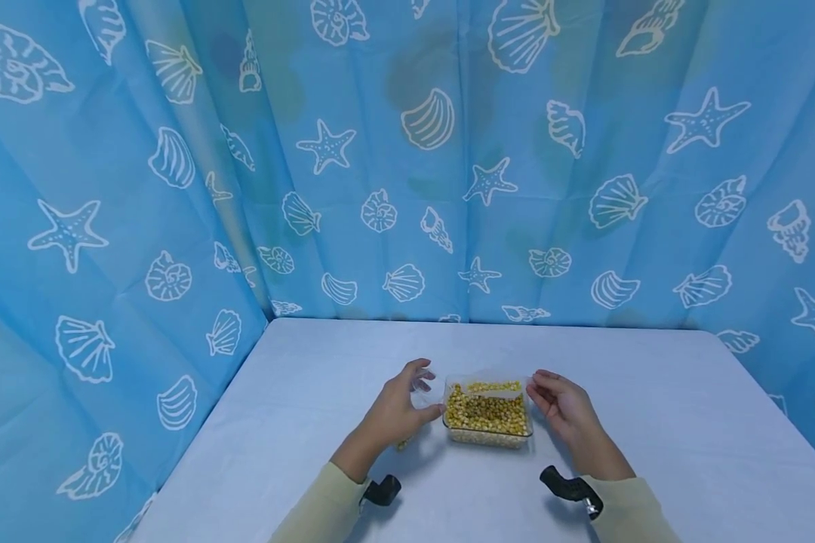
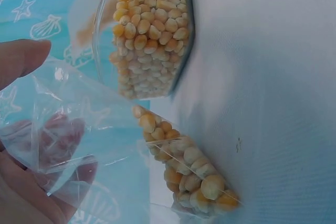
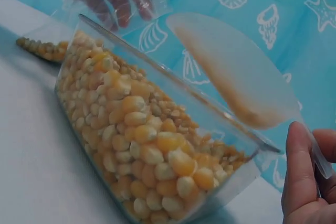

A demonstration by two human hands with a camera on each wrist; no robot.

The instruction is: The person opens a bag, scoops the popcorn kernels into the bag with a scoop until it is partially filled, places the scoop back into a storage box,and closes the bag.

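A clear rectangular container (image 1: 487,437) full of yellow corn kernels stands between the two hands. On its left, my left hand (image 1: 392,407) holds a clear plastic bag (image 2: 79,114), thumb apart from the fingers, which show through the film. Corn kernels (image 2: 191,174) fill the bag's low corner, close to the table. My right hand (image 1: 570,411) pinches the handle of a translucent white scoop (image 3: 231,64) at the container's right side. The scoop is tilted above the kernels, and a yellowish load shows through its wall.
A white cloth covers the table (image 1: 312,377). Behind and to the left hangs a blue curtain (image 1: 380,173) with white shells and starfish. Black wrist mounts (image 1: 570,486) stick out from both sleeves near the tabletop.
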